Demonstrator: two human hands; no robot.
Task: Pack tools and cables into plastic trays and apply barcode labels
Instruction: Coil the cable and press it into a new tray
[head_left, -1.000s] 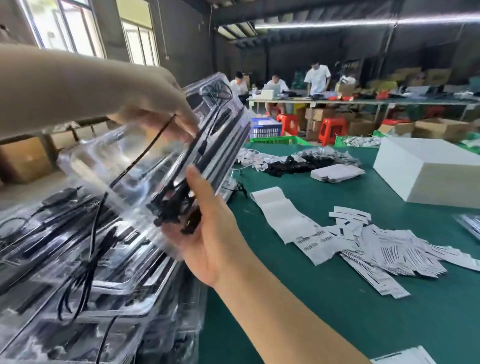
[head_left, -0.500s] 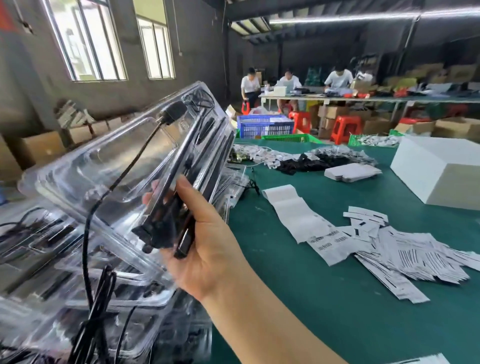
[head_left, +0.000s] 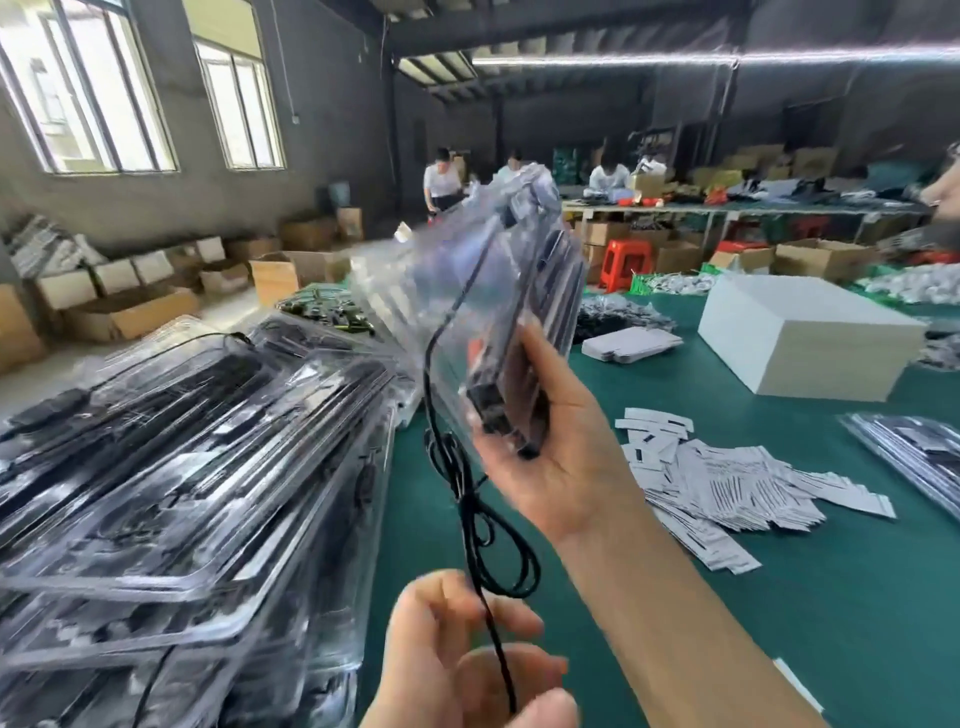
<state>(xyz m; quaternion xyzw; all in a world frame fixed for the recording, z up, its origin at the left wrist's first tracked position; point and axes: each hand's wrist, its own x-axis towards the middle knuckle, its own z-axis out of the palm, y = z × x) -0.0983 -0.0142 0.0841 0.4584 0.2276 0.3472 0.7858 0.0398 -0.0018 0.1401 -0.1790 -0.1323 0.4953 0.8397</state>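
Head view: right hand (head_left: 550, 457) grips clear plastic tray (head_left: 483, 291), now raised and tilted upright above green surface (head_left: 779, 597). Left hand (head_left: 467, 654), gone from tray's top edge a second ago, now sits below tray, fingers (head_left: 452, 597) pinching dangling black cable (head_left: 467, 499). Stack of filled trays (head_left: 182, 467) left of tray, barcode labels (head_left: 727, 478) right. Likely coiling cable into tray next; labelling not yet done.
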